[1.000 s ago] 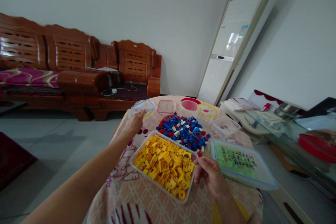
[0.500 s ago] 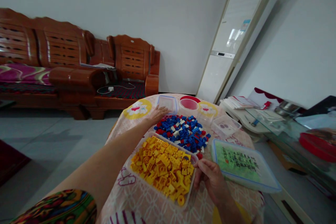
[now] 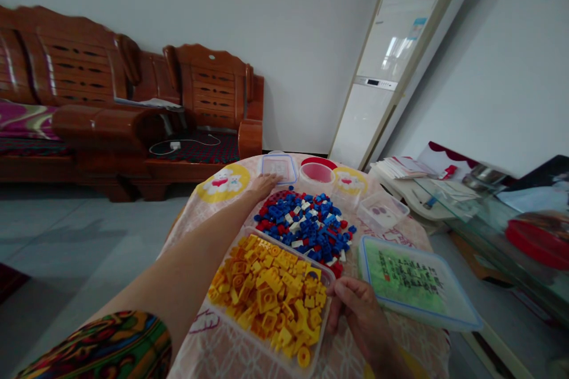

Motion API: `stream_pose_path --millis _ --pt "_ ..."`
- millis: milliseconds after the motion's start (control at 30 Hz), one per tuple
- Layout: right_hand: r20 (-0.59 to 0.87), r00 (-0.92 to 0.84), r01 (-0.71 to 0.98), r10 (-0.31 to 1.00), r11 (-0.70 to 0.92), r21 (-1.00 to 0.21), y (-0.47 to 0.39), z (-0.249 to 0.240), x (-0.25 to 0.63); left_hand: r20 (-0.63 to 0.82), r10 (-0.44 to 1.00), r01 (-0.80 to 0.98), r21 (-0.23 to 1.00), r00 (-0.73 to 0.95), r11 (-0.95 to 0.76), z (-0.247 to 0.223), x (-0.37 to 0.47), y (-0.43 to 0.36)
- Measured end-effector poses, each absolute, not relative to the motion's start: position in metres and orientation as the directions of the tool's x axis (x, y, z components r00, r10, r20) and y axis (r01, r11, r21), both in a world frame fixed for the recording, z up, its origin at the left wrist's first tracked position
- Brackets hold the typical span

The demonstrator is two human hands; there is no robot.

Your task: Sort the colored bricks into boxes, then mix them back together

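A clear box (image 3: 326,323) full of yellow bricks (image 3: 271,293) lies at the front of the round table. My right hand (image 3: 353,305) has its fingers closed on the box's right edge. Behind the box is a loose pile of blue, white and red bricks (image 3: 311,225). My left hand (image 3: 265,182) is stretched past the pile's left side, palm down, by the near edge of a clear blue-rimmed lid (image 3: 288,169); its fingertips are small and their contact with the lid is hard to make out.
Behind the pile stand a round pink-toned tub (image 3: 317,174) and a clear container (image 3: 382,211). A green-patterned, blue-rimmed box (image 3: 413,281) lies at the right. Farther right is a glass-topped stand (image 3: 471,219); a wooden sofa (image 3: 208,89) stands beyond.
The view has shifted slightly. My left hand has moved a little left and off the pile's left edge, towards the lid's near corner. My right hand stays at the yellow bricks' box.
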State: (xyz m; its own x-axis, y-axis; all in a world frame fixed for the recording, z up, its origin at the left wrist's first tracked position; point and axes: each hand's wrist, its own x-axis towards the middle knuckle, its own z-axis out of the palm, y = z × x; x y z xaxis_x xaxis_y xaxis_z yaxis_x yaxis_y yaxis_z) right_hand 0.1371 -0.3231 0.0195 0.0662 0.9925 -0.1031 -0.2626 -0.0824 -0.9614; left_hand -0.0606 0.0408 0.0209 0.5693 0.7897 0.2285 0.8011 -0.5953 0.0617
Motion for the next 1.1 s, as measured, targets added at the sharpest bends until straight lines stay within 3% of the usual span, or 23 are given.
stream_pose_path --millis 200,433,533,633,733,867,967,1100 --pt "-0.085 0.046 -0.246 0.995 -0.072 -0.967 -0.323 0.018 0.139 0.294 0.803 0.773 0.241 0.518 -0.587 0.035 -0.065 0.029" --pt "-0.017 0.091 -0.159 0.996 -0.002 -0.987 -0.327 0.023 0.139 0.323 0.870 0.745 0.454 0.373 -0.489 0.052 -0.112 -0.042" --pt "0.050 0.193 -0.023 0.980 0.055 -0.998 -0.329 0.025 0.138 0.160 0.928 0.692 0.626 0.338 -0.360 0.051 -0.138 -0.084" --pt "0.196 0.285 0.221 0.938 0.135 -0.966 -0.332 0.022 0.141 -0.007 0.951 0.624 0.756 0.309 -0.197 0.046 -0.157 -0.125" --pt "0.411 0.238 0.485 0.880 0.259 -0.835 -0.335 0.014 0.146 -0.090 0.963 0.629 0.772 0.253 -0.093 0.039 -0.169 -0.155" --pt "0.619 -0.027 0.739 0.785 0.433 -0.517 -0.340 0.001 0.149 -0.049 0.984 0.674 0.734 0.169 -0.079 0.025 -0.180 -0.174" --pt "0.631 -0.168 0.818 0.757 0.465 -0.340 -0.344 -0.005 0.146 -0.032 0.987 0.680 0.729 0.157 -0.084 0.013 -0.186 -0.176" --pt "0.594 -0.228 0.851 0.772 0.454 -0.265 -0.346 -0.002 0.143 -0.011 0.983 0.590 0.801 0.184 -0.101 0.011 -0.187 -0.178"
